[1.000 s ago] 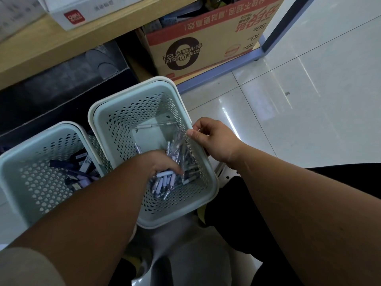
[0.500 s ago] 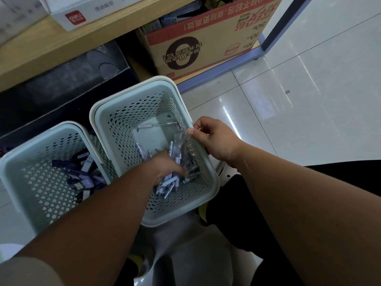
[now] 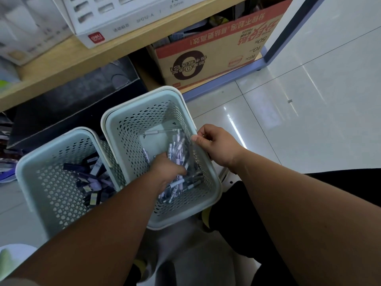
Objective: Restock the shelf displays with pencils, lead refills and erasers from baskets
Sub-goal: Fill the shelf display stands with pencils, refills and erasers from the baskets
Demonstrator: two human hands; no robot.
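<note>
Two pale green perforated baskets stand on the floor below the shelf. The right basket [image 3: 123,120] holds several mechanical pencils [image 3: 177,147] with clear and white barrels. My left hand [image 3: 167,172] reaches down into it, fingers curled over a bunch of pencils. My right hand [image 3: 216,145] pinches the basket's right rim. The left basket [image 3: 31,174] contains several dark purple lead refill packs [image 3: 92,178].
A wooden shelf [image 3: 82,58] runs above the baskets, with a white display box [image 3: 123,15] on it. A cardboard carton [image 3: 216,54] sits under the shelf to the right. Glossy white floor tiles [image 3: 309,100] spread to the right. My dark-trousered leg [image 3: 268,203] is beside the basket.
My left hand has pushed deeper among the pencils and closed on them. The camera has tilted up, bringing the white display box into view. My right hand stays on the rim.
</note>
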